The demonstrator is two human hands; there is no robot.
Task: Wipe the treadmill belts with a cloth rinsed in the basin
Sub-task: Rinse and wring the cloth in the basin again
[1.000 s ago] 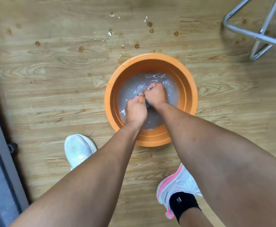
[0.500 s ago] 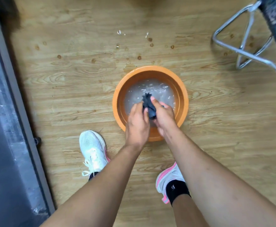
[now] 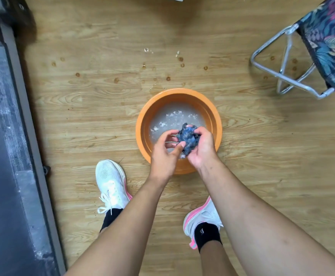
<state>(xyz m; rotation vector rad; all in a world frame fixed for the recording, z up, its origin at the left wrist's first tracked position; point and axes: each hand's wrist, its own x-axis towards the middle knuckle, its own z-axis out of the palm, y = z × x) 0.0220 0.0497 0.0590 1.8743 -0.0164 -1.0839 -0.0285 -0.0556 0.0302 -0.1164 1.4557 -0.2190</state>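
Observation:
An orange basin (image 3: 217, 124) of cloudy, foamy water stands on the wooden floor in front of my feet. Above its near side I hold a wet, bunched dark blue cloth (image 3: 188, 138). My right hand (image 3: 203, 150) grips the bundle with curled fingers. My left hand (image 3: 165, 152) sits beside it, thumb and fingertips touching the cloth's left edge, fingers curled. The dark treadmill belt (image 3: 1, 156) with its grey side rail runs along the left edge of the view, dusty with pale streaks.
A folding stool (image 3: 321, 46) with a metal frame and floral fabric stands at the upper right. Water drops (image 3: 168, 78) dot the floor beyond the basin. My two white shoes (image 3: 111, 184) stand just behind the basin.
Both hands have lifted out of the water with the cloth, which now is bunched in my right hand above the basin. The view has risen and pulled back, showing more treadmill and stool.

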